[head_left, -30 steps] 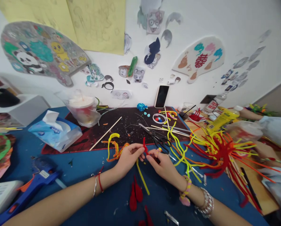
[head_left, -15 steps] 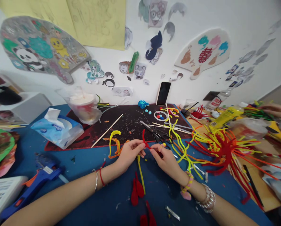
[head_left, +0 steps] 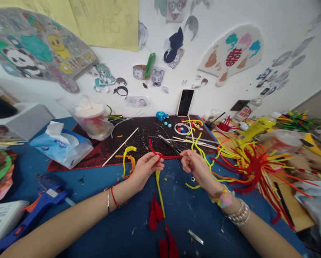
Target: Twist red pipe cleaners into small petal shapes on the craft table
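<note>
A red pipe cleaner [head_left: 171, 157] is stretched between my two hands, one end bent upward past the left fingertips. My left hand [head_left: 147, 168] pinches it near that bend, thumb against fingers. The other end goes into the closed fingers of my right hand [head_left: 196, 165]. A yellow pipe cleaner [head_left: 160, 195] hangs down below my left fingers; whether they hold it too I cannot tell. On the blue table beneath lie red pipe-cleaner loops [head_left: 155, 211]. Scissors [head_left: 171, 144] rest just behind the hands, partly covered. A googly eye [head_left: 193, 179] sits below my right hand.
To the right spreads a pile of red, yellow and orange pipe cleaners [head_left: 253, 168]. A blue glue gun [head_left: 42, 206], a tissue pack [head_left: 61, 145] and a bagged cup [head_left: 89, 116] stand left. A phone [head_left: 185, 103] leans on the wall; a metal clip [head_left: 195, 237] lies in front.
My right hand has moved right, away from the left, drawing the red pipe cleaner out straight between them. The view has shifted slightly. Another person's hand at the far right has left the green pile.
</note>
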Demonstrator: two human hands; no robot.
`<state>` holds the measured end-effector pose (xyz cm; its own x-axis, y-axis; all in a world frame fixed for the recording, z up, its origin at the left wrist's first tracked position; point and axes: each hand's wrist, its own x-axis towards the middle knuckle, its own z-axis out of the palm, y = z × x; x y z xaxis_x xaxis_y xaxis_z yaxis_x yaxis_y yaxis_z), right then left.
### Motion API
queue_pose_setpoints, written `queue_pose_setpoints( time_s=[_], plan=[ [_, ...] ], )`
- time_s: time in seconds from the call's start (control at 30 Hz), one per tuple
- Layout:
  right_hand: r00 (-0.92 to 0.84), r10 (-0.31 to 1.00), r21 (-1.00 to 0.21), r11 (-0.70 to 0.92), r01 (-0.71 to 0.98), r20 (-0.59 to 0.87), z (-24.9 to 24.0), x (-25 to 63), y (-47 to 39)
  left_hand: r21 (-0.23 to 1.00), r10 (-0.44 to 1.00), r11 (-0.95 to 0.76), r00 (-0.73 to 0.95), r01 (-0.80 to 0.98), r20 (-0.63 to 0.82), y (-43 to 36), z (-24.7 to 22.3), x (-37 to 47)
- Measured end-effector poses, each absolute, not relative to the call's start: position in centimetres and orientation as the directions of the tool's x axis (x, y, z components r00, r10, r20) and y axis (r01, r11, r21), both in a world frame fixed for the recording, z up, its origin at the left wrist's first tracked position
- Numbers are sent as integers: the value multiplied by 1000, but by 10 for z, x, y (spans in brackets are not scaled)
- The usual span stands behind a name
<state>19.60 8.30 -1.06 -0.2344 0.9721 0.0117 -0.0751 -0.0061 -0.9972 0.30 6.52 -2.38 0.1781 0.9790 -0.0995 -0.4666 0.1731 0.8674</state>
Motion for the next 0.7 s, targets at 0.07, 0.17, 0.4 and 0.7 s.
queue_pose_setpoints(
  time_s=[0.07,0.17,0.4,0.7],
  plan=[
    [-195,981,-983,-29,-181,7,-11,199,87,828,979,180,180,-532,-97,67,-25,2],
    [-228,973,-983,-77,-164,-38,-14,198,88,798,978,182,194,-575,-84,67,-26,4],
    [-380,919,-994,-107,9,-103,-25,180,70,786,950,249,300,-567,-85,60,-22,10],
    [-283,951,-921,-217,-323,-125,-28,172,61,802,888,339,449,-492,-100,57,-26,14]
  ],
)
